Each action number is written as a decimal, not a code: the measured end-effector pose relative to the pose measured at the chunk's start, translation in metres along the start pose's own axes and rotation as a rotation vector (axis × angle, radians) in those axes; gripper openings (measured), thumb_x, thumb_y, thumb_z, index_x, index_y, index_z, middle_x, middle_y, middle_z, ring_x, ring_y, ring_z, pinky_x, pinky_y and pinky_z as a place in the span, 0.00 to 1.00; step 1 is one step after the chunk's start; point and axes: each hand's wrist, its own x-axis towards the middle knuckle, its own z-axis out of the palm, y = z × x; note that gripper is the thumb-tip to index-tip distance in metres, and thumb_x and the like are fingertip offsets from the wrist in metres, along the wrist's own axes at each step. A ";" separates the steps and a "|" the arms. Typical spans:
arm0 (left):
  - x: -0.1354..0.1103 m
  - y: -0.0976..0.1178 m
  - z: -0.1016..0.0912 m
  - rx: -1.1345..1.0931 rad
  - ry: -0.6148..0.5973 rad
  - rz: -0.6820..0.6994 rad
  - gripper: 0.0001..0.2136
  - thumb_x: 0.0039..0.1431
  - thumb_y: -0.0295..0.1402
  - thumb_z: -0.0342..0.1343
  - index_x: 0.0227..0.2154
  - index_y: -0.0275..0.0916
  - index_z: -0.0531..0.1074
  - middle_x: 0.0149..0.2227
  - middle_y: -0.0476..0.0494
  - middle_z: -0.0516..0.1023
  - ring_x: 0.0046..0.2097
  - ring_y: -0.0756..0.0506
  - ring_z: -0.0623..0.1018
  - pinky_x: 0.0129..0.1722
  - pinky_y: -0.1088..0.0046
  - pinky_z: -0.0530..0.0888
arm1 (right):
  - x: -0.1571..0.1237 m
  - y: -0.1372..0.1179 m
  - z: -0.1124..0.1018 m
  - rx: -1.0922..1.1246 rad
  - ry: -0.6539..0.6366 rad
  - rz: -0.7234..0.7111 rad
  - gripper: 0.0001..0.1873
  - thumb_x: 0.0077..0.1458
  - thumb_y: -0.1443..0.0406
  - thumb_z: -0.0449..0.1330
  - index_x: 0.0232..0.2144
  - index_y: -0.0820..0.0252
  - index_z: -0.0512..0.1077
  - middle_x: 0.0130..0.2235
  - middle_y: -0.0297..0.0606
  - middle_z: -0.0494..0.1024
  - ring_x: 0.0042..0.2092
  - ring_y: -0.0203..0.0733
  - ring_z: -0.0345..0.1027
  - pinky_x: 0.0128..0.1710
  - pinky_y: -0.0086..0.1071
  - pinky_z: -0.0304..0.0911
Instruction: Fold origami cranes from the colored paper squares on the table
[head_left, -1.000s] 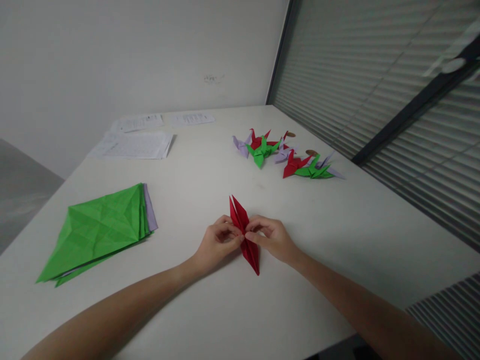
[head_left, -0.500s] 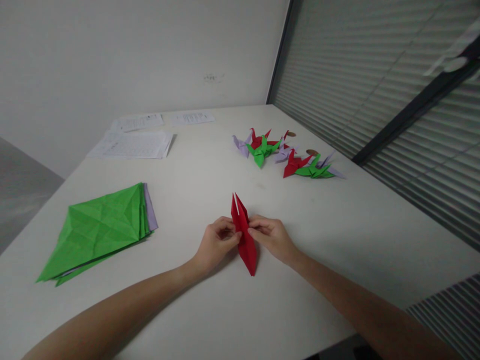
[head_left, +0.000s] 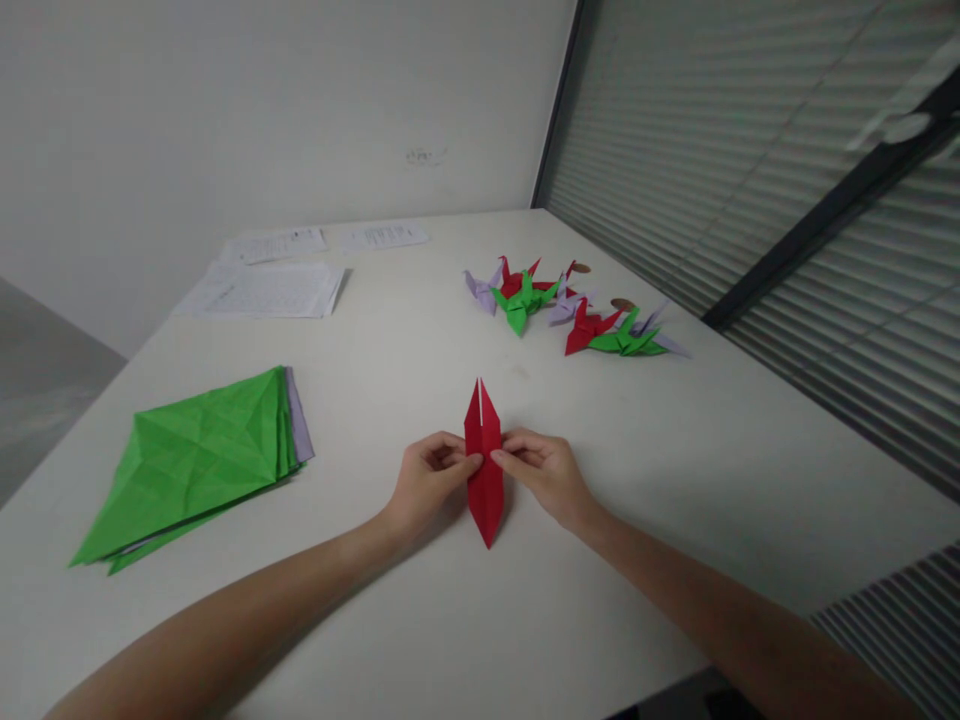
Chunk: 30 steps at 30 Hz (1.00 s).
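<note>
Between my hands is a piece of red origami paper (head_left: 486, 495), folded into a long narrow diamond. Its far end splits into two points, and its near end comes to a single tip. My left hand (head_left: 433, 475) pinches the left edge, thumb on top and fingers curled at the side. On the opposite edge my right hand (head_left: 546, 470) pinches in the same way, its thumb near the centre line. The undersides of the fingers' grip are hidden by the paper.
A stack of creased green paper sheets (head_left: 202, 440) with a purple sheet (head_left: 298, 415) lies at left. Several folded paper cranes (head_left: 525, 300) sit at the back right, near two brown round objects (head_left: 622, 304). Printed papers (head_left: 262, 290) lie at the far left of the white table (head_left: 390, 370).
The red paper has turned from slanted and angled to nearly straight, facing me flatter. Its near tip has shifted left and its split points slightly right. Both hands keep their pinch.
</note>
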 end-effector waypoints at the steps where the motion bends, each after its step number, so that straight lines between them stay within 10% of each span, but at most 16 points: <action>1: 0.000 0.002 0.001 -0.028 0.009 -0.004 0.13 0.45 0.37 0.70 0.27 0.35 0.74 0.28 0.46 0.79 0.29 0.50 0.77 0.32 0.73 0.73 | 0.000 0.000 0.000 0.008 0.016 0.012 0.13 0.47 0.56 0.68 0.24 0.58 0.74 0.28 0.35 0.76 0.30 0.37 0.68 0.31 0.32 0.67; 12: 0.000 0.002 0.003 -0.138 -0.034 -0.082 0.16 0.43 0.36 0.72 0.31 0.33 0.75 0.33 0.41 0.81 0.33 0.48 0.79 0.36 0.72 0.75 | 0.001 0.001 0.004 0.206 0.008 0.076 0.21 0.43 0.62 0.71 0.41 0.55 0.70 0.29 0.30 0.76 0.31 0.34 0.71 0.33 0.30 0.68; 30: 0.003 0.003 0.000 0.001 -0.044 -0.070 0.18 0.40 0.40 0.72 0.29 0.32 0.77 0.30 0.40 0.81 0.29 0.47 0.80 0.32 0.71 0.77 | 0.002 0.002 -0.001 0.063 -0.064 0.243 0.20 0.40 0.52 0.71 0.22 0.59 0.70 0.22 0.30 0.73 0.24 0.33 0.64 0.25 0.29 0.61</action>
